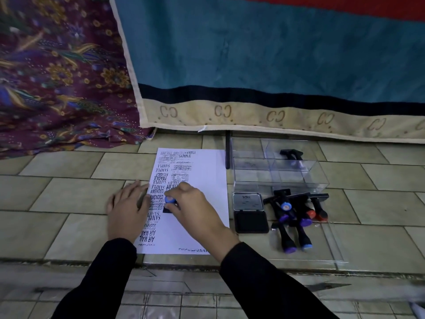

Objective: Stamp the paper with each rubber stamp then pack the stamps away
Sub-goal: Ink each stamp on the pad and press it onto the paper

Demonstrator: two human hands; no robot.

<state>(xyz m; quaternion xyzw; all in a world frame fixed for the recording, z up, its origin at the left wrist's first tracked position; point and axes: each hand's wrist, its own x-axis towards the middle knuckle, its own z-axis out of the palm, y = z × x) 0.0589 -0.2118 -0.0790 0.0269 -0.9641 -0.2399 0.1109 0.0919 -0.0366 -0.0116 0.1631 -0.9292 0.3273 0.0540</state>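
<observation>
A white sheet of paper (202, 180) lies on the tiled floor, its left half covered with black stamp prints. My right hand (190, 203) is shut on a black rubber stamp with a blue cap (169, 200), pressed upright onto the paper's left middle. My left hand (127, 208) lies flat, fingers spread, on the paper's left edge. Several more stamps (296, 217) with purple, blue and red caps lie in a pile right of the paper. An open black ink pad (250, 212) sits between the paper and the pile.
A clear plastic box (278, 171) with dividers stands behind the stamp pile, with one black stamp (292, 155) inside it. Its clear lid (331, 245) lies flat under the nearer stamps. A teal rug edge (253, 120) and patterned purple cloth (57, 88) bound the far side.
</observation>
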